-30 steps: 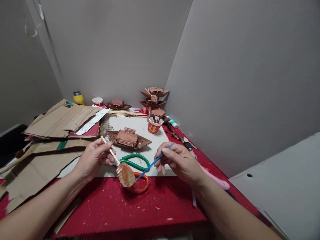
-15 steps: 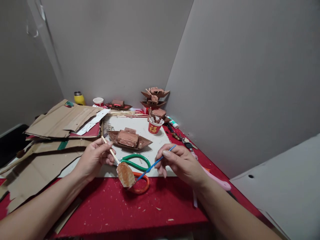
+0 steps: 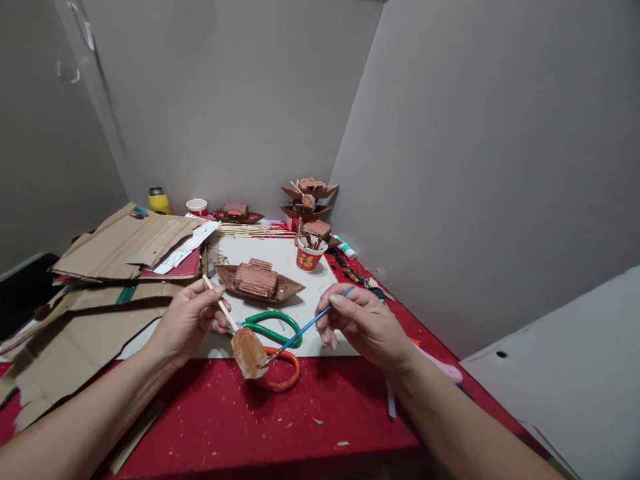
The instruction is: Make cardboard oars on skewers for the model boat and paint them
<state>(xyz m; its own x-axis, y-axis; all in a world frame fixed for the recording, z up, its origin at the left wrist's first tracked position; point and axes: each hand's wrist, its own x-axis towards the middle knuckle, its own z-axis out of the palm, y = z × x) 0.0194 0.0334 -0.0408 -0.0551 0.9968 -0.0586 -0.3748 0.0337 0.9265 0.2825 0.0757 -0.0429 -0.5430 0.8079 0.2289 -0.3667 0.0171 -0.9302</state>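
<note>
My left hand (image 3: pixel 193 317) pinches a pale wooden stick (image 3: pixel 220 301) that carries a small cardboard piece (image 3: pixel 249 352), partly coated reddish brown. Between the fingers of my right hand (image 3: pixel 357 323) is a thin blue brush (image 3: pixel 309 325), its tip on the lower right part of the cardboard piece. Beneath and behind the piece lie scissors with a green handle loop (image 3: pixel 273 329) and an orange one (image 3: pixel 285 379). A brown model boat (image 3: pixel 257 280) sits on the white board (image 3: pixel 230 248) beyond my hands.
Torn cardboard sheets (image 3: pixel 95 313) are piled at the left. A red cup (image 3: pixel 311 255) holding brown sticks stands right of the boat, with more model boats (image 3: pixel 307 212) behind it. Thin sticks (image 3: pixel 255 231) lie at the back; a pink item (image 3: pixel 440 365) is near my right forearm.
The brush tip has moved left onto the cardboard piece, while my right hand has shifted slightly right. More of the piece's lower part looks brown.
</note>
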